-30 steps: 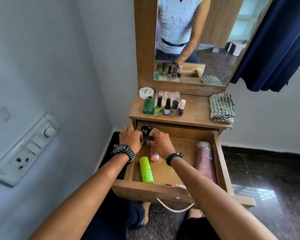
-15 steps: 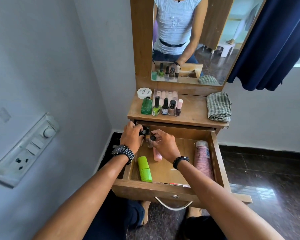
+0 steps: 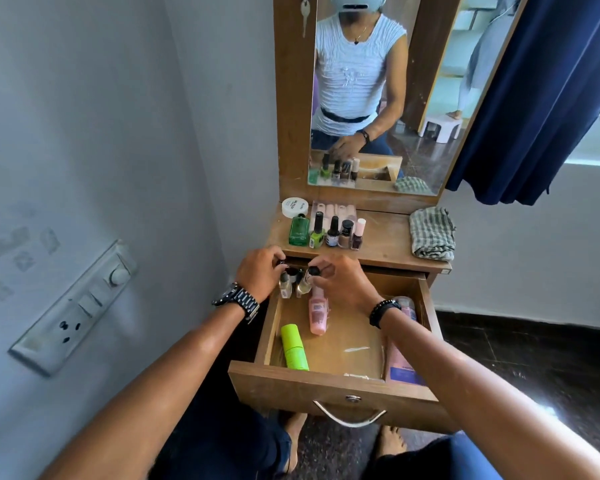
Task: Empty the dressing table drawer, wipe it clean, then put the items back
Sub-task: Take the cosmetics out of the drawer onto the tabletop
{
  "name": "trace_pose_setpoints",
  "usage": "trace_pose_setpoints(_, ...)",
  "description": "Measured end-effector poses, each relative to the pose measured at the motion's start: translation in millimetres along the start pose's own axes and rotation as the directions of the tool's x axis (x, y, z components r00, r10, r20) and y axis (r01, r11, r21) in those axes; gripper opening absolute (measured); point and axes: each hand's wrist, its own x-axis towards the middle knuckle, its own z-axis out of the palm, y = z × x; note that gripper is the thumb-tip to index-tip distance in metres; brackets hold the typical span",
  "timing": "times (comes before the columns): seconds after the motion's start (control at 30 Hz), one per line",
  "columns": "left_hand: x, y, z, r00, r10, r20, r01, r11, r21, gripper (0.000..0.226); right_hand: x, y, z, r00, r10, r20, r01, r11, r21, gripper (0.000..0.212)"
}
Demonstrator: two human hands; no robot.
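The wooden drawer (image 3: 329,388) is pulled open below the dressing table top (image 3: 383,249). My left hand (image 3: 258,277) grips small black-capped bottles (image 3: 284,287) at the drawer's back left. My right hand (image 3: 343,282) pinches the black cap of another small bottle (image 3: 305,284) beside them. Lying in the drawer are a pink tube (image 3: 316,311), a lime-green bottle (image 3: 294,346) and a pink bottle (image 3: 400,367) along the right side, partly hidden by my right arm.
On the table top stand a green bottle (image 3: 298,231), several nail polish bottles (image 3: 333,232), a white round jar (image 3: 294,206) and a folded checked cloth (image 3: 432,233). A mirror (image 3: 378,98) rises behind. A wall with a switch panel (image 3: 77,310) is at left, a blue curtain (image 3: 541,91) at right.
Both hands have lifted slightly at the drawer's back left, bringing the small bottles up into view. The camera has tilted upward.
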Motion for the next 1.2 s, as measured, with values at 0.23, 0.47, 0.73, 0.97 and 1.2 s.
trace_pose_setpoints(0.23, 31, 15, -65, 0.985, 0.007, -0.171, -0.034, 0.987, -0.154, 0.018, 41, -51, -30, 0.991, -0.137, -0.009, 0.136, 0.989, -0.06, 0.02)
trace_pose_setpoints(0.47, 79, 13, -62, 0.974, -0.06, -0.217, 0.019, 0.983, -0.182, 0.011, 108, -79, -46, 0.979, -0.204, -0.022, 0.194, 0.953, -0.234, 0.023)
trace_pose_setpoints(0.73, 114, 10, -31, 0.972, -0.079, -0.223, 0.027, 0.974, -0.225, 0.017, 157, -63, -35, 0.995, -0.1, 0.002, 0.094, 0.928, -0.36, 0.018)
trace_pose_setpoints(0.97, 128, -1, -16, 0.963, -0.096, -0.25, 0.027, 0.964, -0.263, 0.024, 170, -56, -22, 0.994, -0.09, 0.066, 0.11, 0.883, -0.457, 0.015)
trace_pose_setpoints(1.2, 131, -5, -10, 0.966, -0.153, -0.209, 0.072, 0.934, -0.35, 0.029, 178, -48, -18, 0.992, -0.091, 0.083, 0.121, 0.85, -0.512, 0.022)
